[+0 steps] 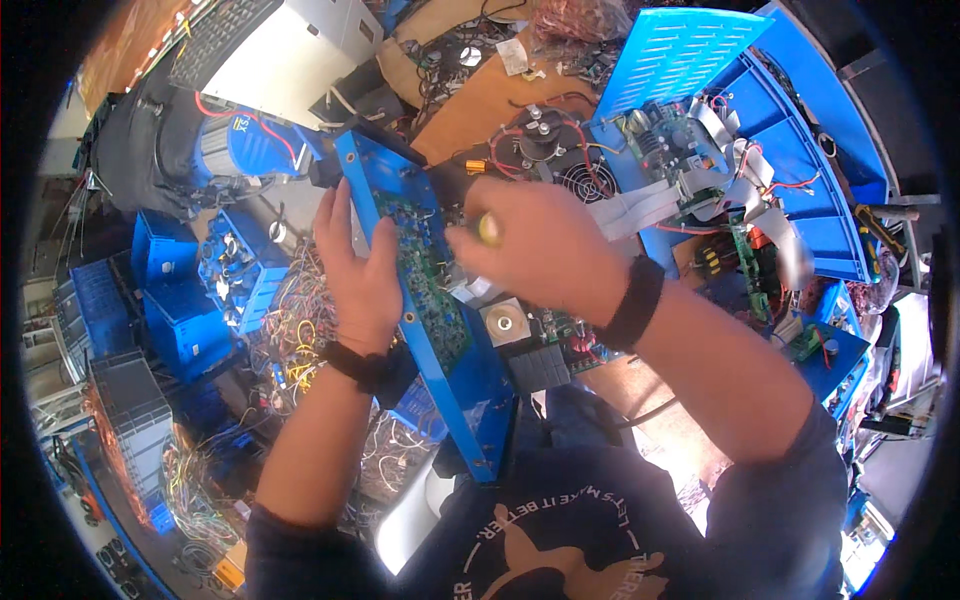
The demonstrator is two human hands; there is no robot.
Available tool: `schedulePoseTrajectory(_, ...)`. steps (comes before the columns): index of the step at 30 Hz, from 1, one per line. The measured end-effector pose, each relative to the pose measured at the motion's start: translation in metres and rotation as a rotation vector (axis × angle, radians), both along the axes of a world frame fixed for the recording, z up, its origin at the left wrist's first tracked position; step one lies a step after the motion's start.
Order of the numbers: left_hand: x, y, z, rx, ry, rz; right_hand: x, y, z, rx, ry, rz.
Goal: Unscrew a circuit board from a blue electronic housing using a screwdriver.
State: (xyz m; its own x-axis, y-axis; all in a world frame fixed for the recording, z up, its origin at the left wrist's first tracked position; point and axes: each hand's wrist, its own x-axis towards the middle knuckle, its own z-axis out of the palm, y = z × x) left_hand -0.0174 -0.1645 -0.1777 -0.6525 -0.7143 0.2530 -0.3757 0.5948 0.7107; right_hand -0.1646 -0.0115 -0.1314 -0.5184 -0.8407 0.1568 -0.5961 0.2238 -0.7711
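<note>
A blue metal panel [437, 385] with a green circuit board [428, 275] on its inner face stands tilted in front of me. My left hand [357, 275] grips its left edge, with the thumb over the edge and the fingers along the outer side. Closed around a yellow-ended handle [489, 229], apparently a screwdriver's, my right hand [545, 240] is over the board's upper right side. The tool's tip is hidden. Just below that hand sits a square pale part with a round centre [506, 323].
At the right stands an opened blue metal housing [800, 190] with boards and grey ribbon cables [640, 205]. Tangled wires [300, 310] and blue bins [185, 325] lie to the left. A round fan grille [588, 182] is on the cluttered bench beyond.
</note>
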Motion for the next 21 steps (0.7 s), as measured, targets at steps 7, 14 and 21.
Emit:
schedulePoseTrajectory(7,0.001,-0.005,-0.007,0.048,0.054,-0.001,0.077,0.019,0.017,0.09,0.134,0.271)
schedulePoseTrajectory(14,-0.002,-0.007,-0.009,0.216,0.159,-0.057,0.095,0.02,0.017,0.099,0.219,0.286)
schedulePoseTrajectory(21,-0.002,-0.007,-0.009,0.264,0.17,-0.078,0.079,0.005,0.024,0.111,0.222,0.55)
